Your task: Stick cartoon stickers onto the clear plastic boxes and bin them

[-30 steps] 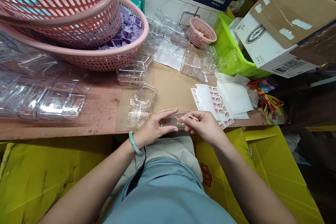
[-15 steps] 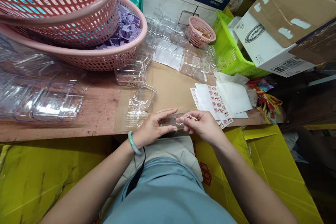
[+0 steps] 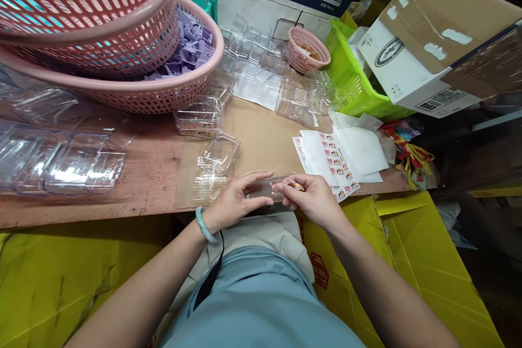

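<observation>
Just below frame centre: left hand (image 3: 233,201) grips clear rectangular plastic case (image 3: 261,190); right hand (image 3: 313,196) pinches small multicolour printed sticker (image 3: 296,185). Best brace case level, smooth sticker flat.

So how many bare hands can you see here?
2. The left hand, with a pale green bracelet at its wrist, holds the left part of a clear plastic piece; the right hand is at its right part, holding a small colourful item. No other hands show.
</observation>
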Action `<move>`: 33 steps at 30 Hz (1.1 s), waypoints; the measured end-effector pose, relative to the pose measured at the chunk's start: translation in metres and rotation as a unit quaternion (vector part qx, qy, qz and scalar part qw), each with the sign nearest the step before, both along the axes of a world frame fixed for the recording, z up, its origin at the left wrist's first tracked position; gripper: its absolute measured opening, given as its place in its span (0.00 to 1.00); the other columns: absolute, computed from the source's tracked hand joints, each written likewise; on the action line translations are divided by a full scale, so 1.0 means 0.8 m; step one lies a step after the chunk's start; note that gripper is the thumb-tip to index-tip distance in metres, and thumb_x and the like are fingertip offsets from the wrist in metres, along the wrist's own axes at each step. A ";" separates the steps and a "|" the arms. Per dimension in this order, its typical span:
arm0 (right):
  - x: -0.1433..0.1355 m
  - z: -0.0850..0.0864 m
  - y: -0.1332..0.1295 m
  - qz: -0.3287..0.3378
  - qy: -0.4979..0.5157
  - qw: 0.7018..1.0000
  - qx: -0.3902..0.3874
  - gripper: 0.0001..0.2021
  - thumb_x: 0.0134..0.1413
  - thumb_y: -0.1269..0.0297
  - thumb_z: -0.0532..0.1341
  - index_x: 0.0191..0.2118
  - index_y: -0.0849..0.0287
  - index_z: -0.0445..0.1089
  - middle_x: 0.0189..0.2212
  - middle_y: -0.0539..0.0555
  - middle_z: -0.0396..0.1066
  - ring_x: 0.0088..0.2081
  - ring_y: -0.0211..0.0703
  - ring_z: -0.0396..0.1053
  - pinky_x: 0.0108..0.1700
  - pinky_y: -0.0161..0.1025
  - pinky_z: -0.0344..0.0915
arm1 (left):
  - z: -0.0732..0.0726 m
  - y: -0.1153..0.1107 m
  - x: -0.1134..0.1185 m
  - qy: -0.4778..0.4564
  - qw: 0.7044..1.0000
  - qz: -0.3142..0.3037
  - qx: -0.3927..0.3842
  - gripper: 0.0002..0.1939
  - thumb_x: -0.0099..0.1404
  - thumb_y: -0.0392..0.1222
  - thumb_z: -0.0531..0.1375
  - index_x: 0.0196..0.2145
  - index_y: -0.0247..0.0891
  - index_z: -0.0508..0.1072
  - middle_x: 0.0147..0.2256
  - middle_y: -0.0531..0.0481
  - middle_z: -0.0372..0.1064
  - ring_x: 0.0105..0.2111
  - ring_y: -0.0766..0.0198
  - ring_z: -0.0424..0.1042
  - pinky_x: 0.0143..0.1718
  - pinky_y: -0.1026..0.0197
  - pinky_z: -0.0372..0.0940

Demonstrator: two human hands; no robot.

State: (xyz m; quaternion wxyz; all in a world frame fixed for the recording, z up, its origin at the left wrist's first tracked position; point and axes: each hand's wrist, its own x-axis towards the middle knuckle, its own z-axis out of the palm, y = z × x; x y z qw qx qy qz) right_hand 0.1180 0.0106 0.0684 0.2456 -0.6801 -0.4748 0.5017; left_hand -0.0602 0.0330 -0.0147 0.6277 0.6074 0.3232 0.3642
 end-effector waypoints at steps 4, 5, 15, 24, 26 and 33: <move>0.003 -0.001 0.000 0.001 0.019 1.000 -0.003 0.18 0.42 0.48 0.69 0.29 0.60 0.75 0.17 0.47 0.68 0.18 0.32 0.60 0.22 0.31 0.59 | 0.003 0.000 0.000 0.008 1.000 -0.001 -0.007 0.28 0.55 0.45 0.67 0.54 0.42 0.71 0.56 0.44 0.66 0.55 0.53 0.67 0.57 0.50 0.65; 0.003 -0.002 0.000 0.001 0.026 1.000 -0.006 0.18 0.42 0.48 0.69 0.29 0.60 0.75 0.17 0.48 0.68 0.18 0.32 0.60 0.22 0.31 0.59 | 0.003 0.001 0.000 0.008 1.000 0.000 -0.012 0.28 0.55 0.46 0.67 0.54 0.42 0.71 0.56 0.44 0.66 0.56 0.53 0.67 0.57 0.50 0.65; 0.008 0.000 0.005 -0.015 0.069 0.997 -0.025 0.18 0.41 0.49 0.70 0.30 0.62 0.75 0.17 0.48 0.69 0.18 0.30 0.60 0.21 0.30 0.56 | -0.001 0.004 -0.001 -0.004 0.999 -0.008 -0.046 0.30 0.55 0.46 0.67 0.55 0.41 0.70 0.57 0.44 0.66 0.55 0.52 0.68 0.58 0.49 0.63; 0.006 0.001 0.009 -0.012 0.061 0.997 -0.045 0.18 0.41 0.49 0.70 0.29 0.62 0.75 0.17 0.48 0.69 0.18 0.29 0.60 0.21 0.29 0.56 | 0.001 0.006 -0.002 -0.006 0.999 -0.009 -0.047 0.29 0.55 0.46 0.67 0.54 0.40 0.70 0.57 0.44 0.65 0.56 0.53 0.67 0.58 0.49 0.63; 0.005 0.001 0.009 -0.012 0.059 0.997 -0.048 0.19 0.41 0.49 0.70 0.29 0.62 0.75 0.17 0.48 0.69 0.18 0.29 0.60 0.21 0.29 0.56 | 0.002 0.006 -0.002 -0.005 0.999 -0.008 -0.049 0.29 0.55 0.46 0.67 0.54 0.40 0.70 0.57 0.44 0.65 0.56 0.53 0.67 0.58 0.49 0.63; 0.006 -0.001 0.010 -0.001 0.051 0.997 -0.050 0.18 0.42 0.49 0.69 0.30 0.62 0.75 0.17 0.48 0.70 0.18 0.29 0.60 0.20 0.28 0.57 | 0.003 0.006 -0.003 0.001 0.999 -0.012 -0.049 0.30 0.55 0.46 0.67 0.55 0.40 0.70 0.57 0.43 0.66 0.55 0.53 0.68 0.58 0.50 0.63</move>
